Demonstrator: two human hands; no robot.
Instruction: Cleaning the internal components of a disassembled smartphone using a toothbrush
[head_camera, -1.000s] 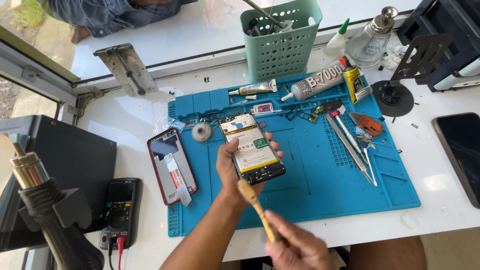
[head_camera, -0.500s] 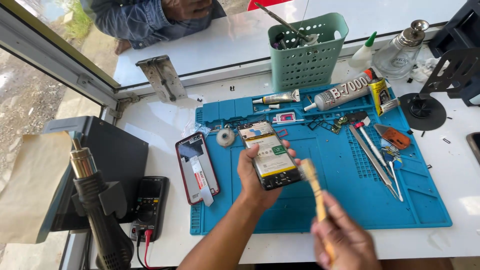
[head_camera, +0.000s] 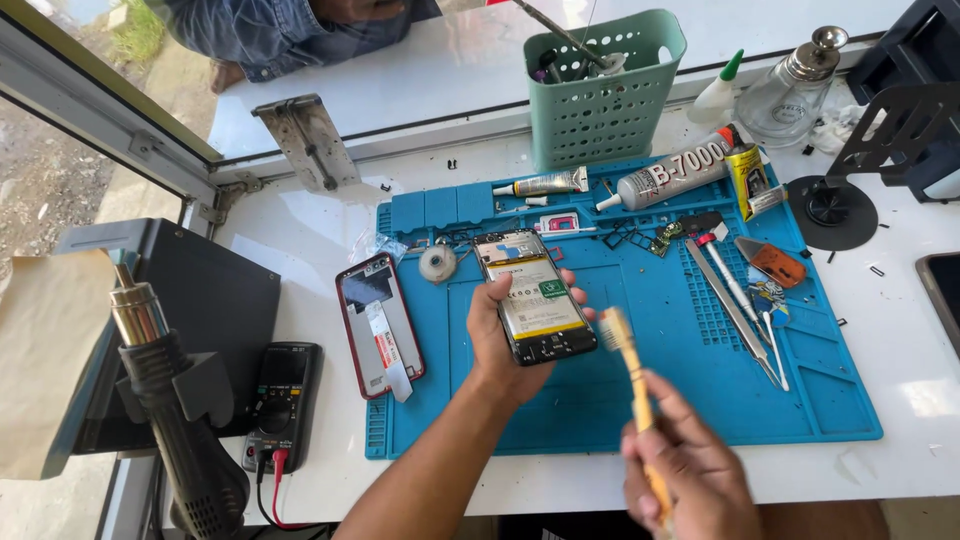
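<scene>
My left hand (head_camera: 497, 345) holds an opened phone (head_camera: 533, 297) with its back off, battery and boards showing, over the blue work mat (head_camera: 640, 390). My right hand (head_camera: 690, 475) grips a small wooden-handled brush (head_camera: 628, 370), bristles up and just right of the phone's lower edge, not touching it. The phone's red-rimmed back cover (head_camera: 378, 325) lies on the mat's left edge beside my left hand.
A green basket (head_camera: 605, 95) of tools, glue tubes (head_camera: 665, 178), tweezers and picks (head_camera: 740, 300) sit along the mat's top and right. A multimeter (head_camera: 283, 400), hot-air gun (head_camera: 175, 410) and black box stand left. Another person leans at the window, top.
My right hand has lifted the brush up and to the right, bringing the bristles beside the phone. The view shifted, and my left hand keeps the phone steady.
</scene>
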